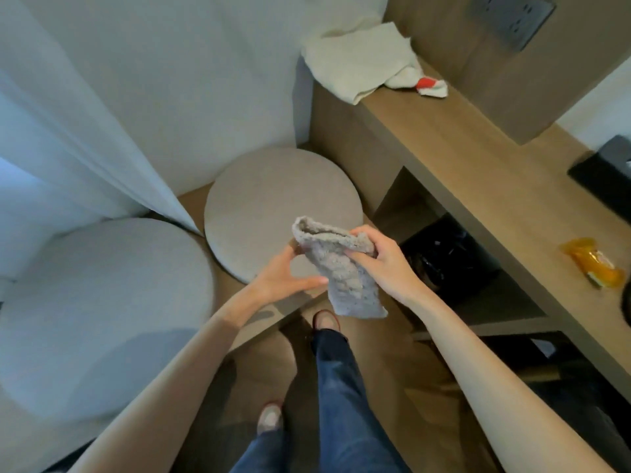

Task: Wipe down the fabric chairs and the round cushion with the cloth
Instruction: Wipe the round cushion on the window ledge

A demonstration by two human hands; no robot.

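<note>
A folded grey cloth (pixel 338 268) hangs in the air above the near edge of a round beige cushioned stool (pixel 273 199). My right hand (pixel 379 261) pinches the cloth's upper right corner. My left hand (pixel 286 278) touches the cloth's left side with thumb and fingertips, palm partly open. A second, larger round fabric seat (pixel 102 302) in pale grey sits to the left, partly under a white curtain (pixel 85 114).
A wooden desk (pixel 478 165) runs along the right, with a white towel (pixel 362 59), an orange packet (pixel 594 264) and a black box (pixel 607 169) on it. A black bin (pixel 450 257) stands under the desk. My legs and shoes are below on the wooden floor.
</note>
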